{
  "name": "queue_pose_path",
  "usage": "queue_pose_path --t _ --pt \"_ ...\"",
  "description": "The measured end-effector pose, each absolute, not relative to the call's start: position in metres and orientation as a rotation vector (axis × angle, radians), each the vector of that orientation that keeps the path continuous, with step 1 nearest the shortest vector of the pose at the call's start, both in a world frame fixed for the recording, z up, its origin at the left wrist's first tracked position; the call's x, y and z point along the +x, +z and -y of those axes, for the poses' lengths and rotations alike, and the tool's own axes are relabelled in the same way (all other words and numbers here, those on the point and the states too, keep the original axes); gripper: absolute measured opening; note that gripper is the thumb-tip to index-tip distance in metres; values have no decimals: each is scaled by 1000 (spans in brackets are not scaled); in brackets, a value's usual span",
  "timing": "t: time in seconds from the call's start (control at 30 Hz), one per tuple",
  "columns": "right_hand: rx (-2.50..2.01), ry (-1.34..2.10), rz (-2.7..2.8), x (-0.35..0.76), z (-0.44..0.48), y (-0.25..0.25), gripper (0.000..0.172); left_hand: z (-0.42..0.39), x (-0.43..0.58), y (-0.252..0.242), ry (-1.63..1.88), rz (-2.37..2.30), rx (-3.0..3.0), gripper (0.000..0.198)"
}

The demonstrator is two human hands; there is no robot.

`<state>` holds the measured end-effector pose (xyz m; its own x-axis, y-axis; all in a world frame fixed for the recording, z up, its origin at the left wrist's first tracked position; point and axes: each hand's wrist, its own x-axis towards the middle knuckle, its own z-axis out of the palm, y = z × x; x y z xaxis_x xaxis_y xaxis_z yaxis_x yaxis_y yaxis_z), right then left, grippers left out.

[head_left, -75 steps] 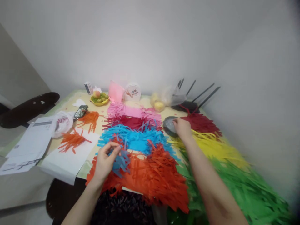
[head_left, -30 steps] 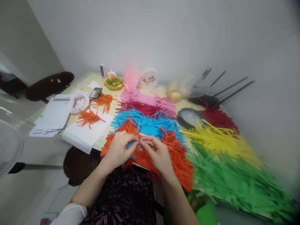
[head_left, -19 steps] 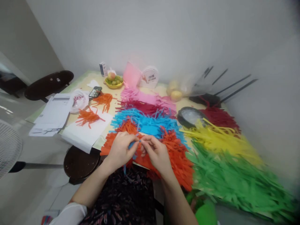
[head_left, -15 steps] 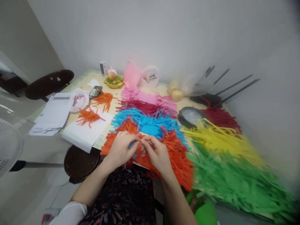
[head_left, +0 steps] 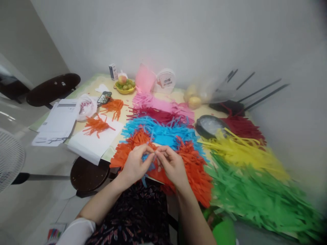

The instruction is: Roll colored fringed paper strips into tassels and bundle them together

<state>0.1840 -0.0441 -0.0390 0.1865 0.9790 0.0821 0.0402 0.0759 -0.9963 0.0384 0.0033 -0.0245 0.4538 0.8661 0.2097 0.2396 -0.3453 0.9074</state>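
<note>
My left hand (head_left: 135,163) and my right hand (head_left: 171,164) meet above the near table edge, fingertips pinched together on a small bundle of blue paper strips (head_left: 147,162). A few blue ends hang down below my left hand. Both hands hover over a heap of orange fringed paper (head_left: 191,170). Behind it lies a blue fringed heap (head_left: 163,132).
Dark red (head_left: 155,115), pink (head_left: 158,103), yellow (head_left: 240,149) and green (head_left: 258,194) fringe heaps cover the table. A grey bowl (head_left: 209,125), a yellow fruit bowl (head_left: 124,87), loose orange strips (head_left: 97,125) on white paper, printed sheets (head_left: 58,120) and a round stool (head_left: 88,173) are around.
2.5 s ago my right hand reached to the grey bowl while my left held the blue strips. It has come back and both hands now pinch the bundle; the view shifted slightly.
</note>
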Motion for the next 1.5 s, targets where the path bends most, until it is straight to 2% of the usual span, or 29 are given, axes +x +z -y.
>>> queue_pose_path --t 0.17,0.33,0.47,0.57,0.7,1.0,1.5 --pt "-1204 1044 1007 182 41 -38 26 -5 40 -26 865 -743 1467 18" --pt "-1173 1173 968 184 40 -38 33 -4 42 -25 881 -735 1379 20" --pt "-1236 1031 948 188 40 -35 31 -4 40 -26 859 -702 1473 16" --pt "-1269 1045 1052 193 40 -30 29 -4 37 -30 847 -758 1570 14" --pt "-1296 1029 1150 201 40 -23 28 -3 36 -32 825 -794 1580 15" --pt "-1420 740 1336 196 41 -10 21 -10 39 -26 922 -766 1541 18" --pt "-1312 497 1047 166 27 -6 21 -15 30 -34 863 -815 1204 34"
